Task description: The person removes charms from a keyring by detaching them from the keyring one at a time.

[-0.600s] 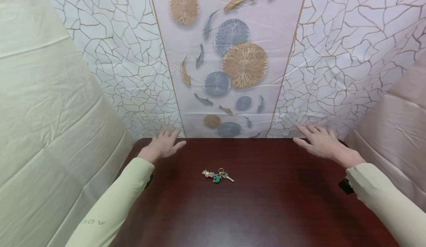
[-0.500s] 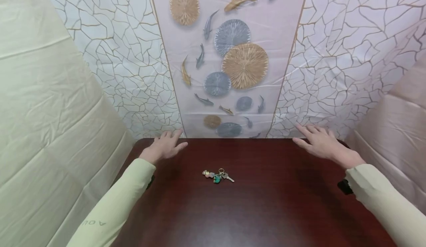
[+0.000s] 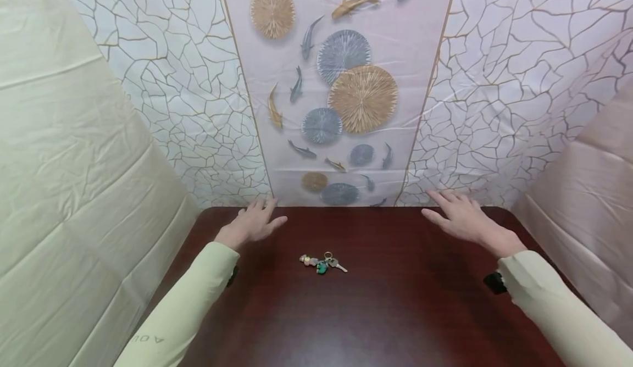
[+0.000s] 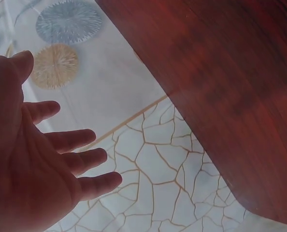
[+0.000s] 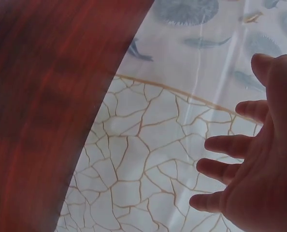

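Note:
On the dark red-brown table (image 3: 366,312) lies a small bunch: a key (image 3: 339,265), a metal ring (image 3: 328,255), a green charm (image 3: 322,267) and a string of pale coloured charms (image 3: 307,260). My left hand (image 3: 251,223) is held out beyond it to the left, fingers spread, holding nothing. To the right, my right hand (image 3: 462,218) reaches out the same way, thumb pointing inward and nothing in it. Each wrist view shows the palm and parted fingers of the left hand (image 4: 42,164) and right hand (image 5: 259,159) over the table's far edge.
Behind the table hangs a patterned cloth (image 3: 346,153) with printed fish and round shapes. Plain light cloth drapes (image 3: 99,191) flank the left side, with a pinkish drape (image 3: 588,191) on the right. A dark band (image 3: 495,283) sits at the right wrist.
Both hands have moved inward, the left one to the right and the right one to the left. The key and charms lie unmoved.

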{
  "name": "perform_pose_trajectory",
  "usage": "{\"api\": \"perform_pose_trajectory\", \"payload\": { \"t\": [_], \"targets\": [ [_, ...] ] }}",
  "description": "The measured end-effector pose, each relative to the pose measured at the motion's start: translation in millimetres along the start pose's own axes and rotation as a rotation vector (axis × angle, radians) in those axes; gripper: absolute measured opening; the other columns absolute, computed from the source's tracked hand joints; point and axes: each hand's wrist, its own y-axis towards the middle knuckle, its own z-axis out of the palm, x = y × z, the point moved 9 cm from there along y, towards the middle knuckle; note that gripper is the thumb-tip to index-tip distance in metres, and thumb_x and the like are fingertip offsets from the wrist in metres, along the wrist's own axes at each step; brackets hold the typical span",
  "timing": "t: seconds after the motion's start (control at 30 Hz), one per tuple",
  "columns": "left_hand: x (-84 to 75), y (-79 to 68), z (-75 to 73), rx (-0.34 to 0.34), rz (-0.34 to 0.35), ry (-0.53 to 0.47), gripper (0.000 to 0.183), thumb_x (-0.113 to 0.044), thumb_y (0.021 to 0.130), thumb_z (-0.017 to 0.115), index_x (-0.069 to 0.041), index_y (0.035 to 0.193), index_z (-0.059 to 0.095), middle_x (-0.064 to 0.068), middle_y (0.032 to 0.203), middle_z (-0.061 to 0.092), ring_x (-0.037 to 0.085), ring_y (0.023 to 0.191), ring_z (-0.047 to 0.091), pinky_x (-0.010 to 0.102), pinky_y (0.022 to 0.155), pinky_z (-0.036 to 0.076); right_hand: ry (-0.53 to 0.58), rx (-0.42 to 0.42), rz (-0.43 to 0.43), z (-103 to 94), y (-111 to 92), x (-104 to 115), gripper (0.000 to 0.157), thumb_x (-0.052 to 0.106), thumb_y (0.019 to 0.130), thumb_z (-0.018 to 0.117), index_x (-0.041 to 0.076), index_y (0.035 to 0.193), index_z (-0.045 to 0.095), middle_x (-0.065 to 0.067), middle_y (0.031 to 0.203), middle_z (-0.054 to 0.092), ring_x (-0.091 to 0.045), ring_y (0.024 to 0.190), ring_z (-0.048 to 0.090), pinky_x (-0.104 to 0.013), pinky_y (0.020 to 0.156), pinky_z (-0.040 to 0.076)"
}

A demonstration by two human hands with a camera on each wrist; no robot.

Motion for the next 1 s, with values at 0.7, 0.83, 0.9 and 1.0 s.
{"api": "perform_pose_trajectory", "payload": {
  "t": [0.7,0.83,0.9,1.0],
  "targets": [
    [-31.4,0.8,24.2,-0.051,0.062,-0.07,0.061,-0.05,0.1,0.045,-0.015,0.149,0.037,0.018,0.148,0.045,0.039,0.137,0.042,0.061,0.111,0.033,0.13,-0.019,-0.044,35.8,2,41,0.063,0.045,0.102,0.046,0.005,0.15,0.036,-0.028,0.148,0.041,-0.057,0.132,0.037,-0.072,0.104,0.028],
    [-36.9,-0.2,35.4,-0.002,0.06,-0.067,0.058,-0.047,0.1,0.048,-0.016,0.149,0.038,0.017,0.148,0.046,0.037,0.136,0.044,0.058,0.109,0.037,0.155,-0.025,-0.057,38.8,7,50,0.062,0.042,0.102,0.047,0.004,0.149,0.037,-0.029,0.148,0.042,-0.055,0.133,0.037,-0.07,0.106,0.029],
    [-40.0,-0.5,39.8,0.017,0.061,-0.068,0.056,-0.045,0.1,0.049,-0.016,0.148,0.039,0.016,0.147,0.047,0.036,0.134,0.046,0.056,0.108,0.04,0.169,-0.026,-0.062,40.0,9,56,0.061,0.042,0.102,0.048,0.003,0.148,0.038,-0.029,0.148,0.042,-0.054,0.134,0.037,-0.069,0.107,0.029],
    [-48.0,0.6,42.8,0.021,0.083,-0.083,0.054,-0.042,0.1,0.051,-0.015,0.147,0.042,0.016,0.146,0.049,0.035,0.132,0.049,0.055,0.106,0.043,0.187,-0.03,-0.067,42.8,12,63,0.059,0.041,0.102,0.049,0.003,0.146,0.041,-0.029,0.146,0.044,-0.054,0.133,0.038,-0.068,0.107,0.03]
  ]
}}
